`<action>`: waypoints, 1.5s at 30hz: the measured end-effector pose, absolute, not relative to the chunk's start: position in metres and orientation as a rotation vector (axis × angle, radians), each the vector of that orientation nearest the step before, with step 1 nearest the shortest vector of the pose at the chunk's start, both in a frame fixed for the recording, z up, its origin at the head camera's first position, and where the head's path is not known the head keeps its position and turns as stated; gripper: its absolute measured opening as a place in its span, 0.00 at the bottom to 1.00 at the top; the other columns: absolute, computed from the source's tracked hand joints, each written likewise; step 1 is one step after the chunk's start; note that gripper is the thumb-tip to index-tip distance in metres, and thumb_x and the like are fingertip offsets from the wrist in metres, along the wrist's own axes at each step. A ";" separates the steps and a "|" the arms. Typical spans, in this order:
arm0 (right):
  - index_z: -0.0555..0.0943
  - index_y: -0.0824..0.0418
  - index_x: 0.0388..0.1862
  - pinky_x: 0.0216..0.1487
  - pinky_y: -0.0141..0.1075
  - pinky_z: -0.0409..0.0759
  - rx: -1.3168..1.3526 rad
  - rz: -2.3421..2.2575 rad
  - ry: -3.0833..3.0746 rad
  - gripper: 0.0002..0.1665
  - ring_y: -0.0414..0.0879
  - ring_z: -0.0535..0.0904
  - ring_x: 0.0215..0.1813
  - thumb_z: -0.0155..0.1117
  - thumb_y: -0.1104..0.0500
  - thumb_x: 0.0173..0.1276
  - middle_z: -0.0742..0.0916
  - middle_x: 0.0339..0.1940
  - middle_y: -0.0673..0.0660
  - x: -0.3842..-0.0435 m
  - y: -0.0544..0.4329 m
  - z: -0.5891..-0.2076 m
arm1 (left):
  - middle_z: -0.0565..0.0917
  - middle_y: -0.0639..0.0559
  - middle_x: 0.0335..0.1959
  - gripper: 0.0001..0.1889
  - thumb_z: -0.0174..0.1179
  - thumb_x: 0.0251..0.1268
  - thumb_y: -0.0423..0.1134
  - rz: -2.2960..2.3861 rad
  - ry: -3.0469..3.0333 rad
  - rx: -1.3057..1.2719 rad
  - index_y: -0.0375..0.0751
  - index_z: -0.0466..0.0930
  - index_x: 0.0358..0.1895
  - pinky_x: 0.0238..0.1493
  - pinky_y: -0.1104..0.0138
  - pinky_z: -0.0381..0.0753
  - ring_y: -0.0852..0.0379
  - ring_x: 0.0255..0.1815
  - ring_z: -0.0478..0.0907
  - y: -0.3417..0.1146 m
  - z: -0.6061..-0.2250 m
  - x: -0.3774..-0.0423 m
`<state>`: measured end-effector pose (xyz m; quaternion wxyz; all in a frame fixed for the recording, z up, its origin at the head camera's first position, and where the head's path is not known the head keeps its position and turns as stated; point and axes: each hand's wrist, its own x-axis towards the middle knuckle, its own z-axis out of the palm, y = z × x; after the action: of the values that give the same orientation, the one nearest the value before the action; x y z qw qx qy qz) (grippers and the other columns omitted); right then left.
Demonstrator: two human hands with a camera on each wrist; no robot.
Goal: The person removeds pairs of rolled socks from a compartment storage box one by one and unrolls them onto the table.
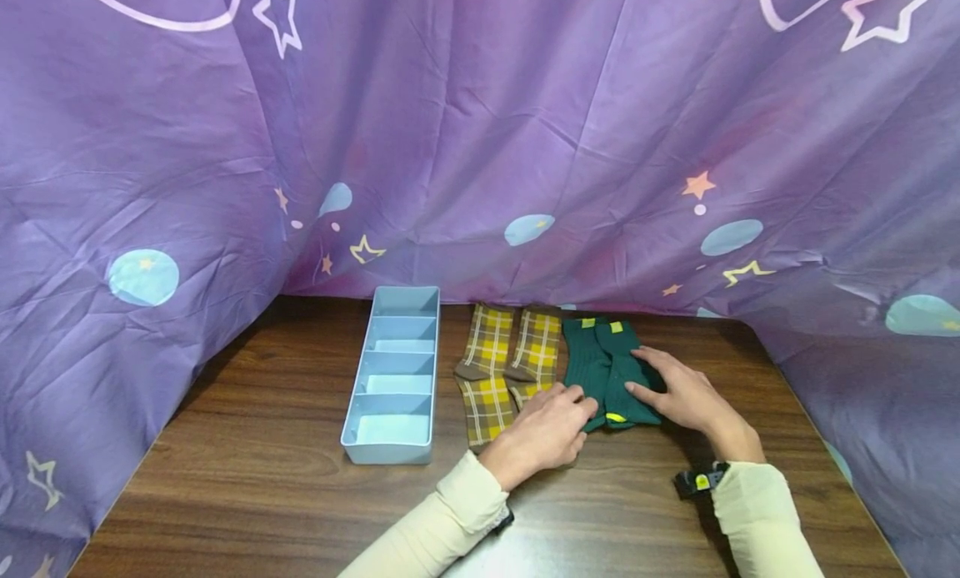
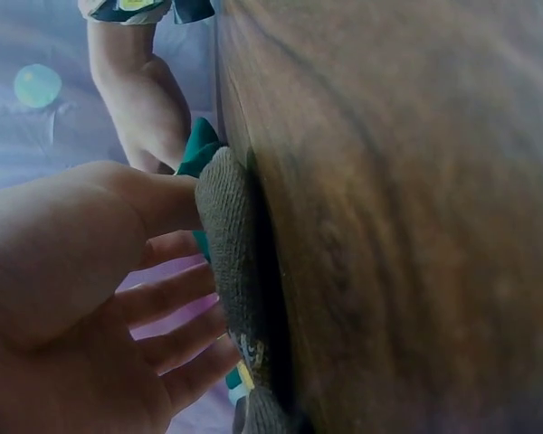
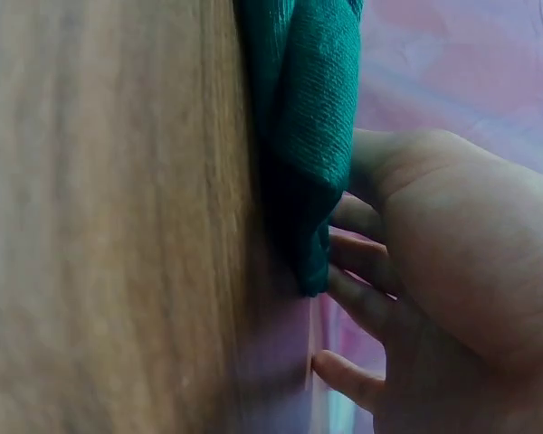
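Two dark green ribbed socks (image 1: 617, 374) with yellow patches lie overlapping on the table. My right hand (image 1: 690, 401) rests on their right edge, its fingers spread and relaxed; the right wrist view shows its fingertips against the green fabric (image 3: 315, 117). Left of them, two yellow-and-brown plaid socks (image 1: 489, 349) lie side by side. My left hand (image 1: 546, 428) lies over the toe of the right-hand plaid sock, hiding part of it, fingertips reaching the green socks' left edge. In the left wrist view, its loosely extended fingers touch a brown knit toe (image 2: 228, 212).
A light blue box (image 1: 390, 454) with several compartments in a row stands left of the plaid socks. The wooden table (image 1: 255, 478) meets a purple star-patterned cloth (image 1: 510, 144) at its back and sides.
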<state>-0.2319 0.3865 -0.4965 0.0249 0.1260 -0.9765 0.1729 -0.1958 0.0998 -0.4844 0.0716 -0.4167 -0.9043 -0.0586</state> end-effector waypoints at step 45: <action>0.70 0.64 0.82 0.69 0.80 0.67 0.341 0.497 -3.092 0.52 0.78 0.63 0.82 0.71 0.32 0.72 0.68 0.83 0.78 -0.235 0.394 -0.495 | 0.85 0.56 0.47 0.10 0.65 0.77 0.49 -0.199 -2.705 -1.247 0.50 0.85 0.52 0.47 0.66 0.86 0.56 0.44 0.84 0.099 -0.481 -0.193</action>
<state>-0.2345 0.3940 -0.4955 -0.0042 0.1083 -0.9815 0.1578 -0.1932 0.0987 -0.4806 0.0784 -0.4164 -0.9034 -0.0664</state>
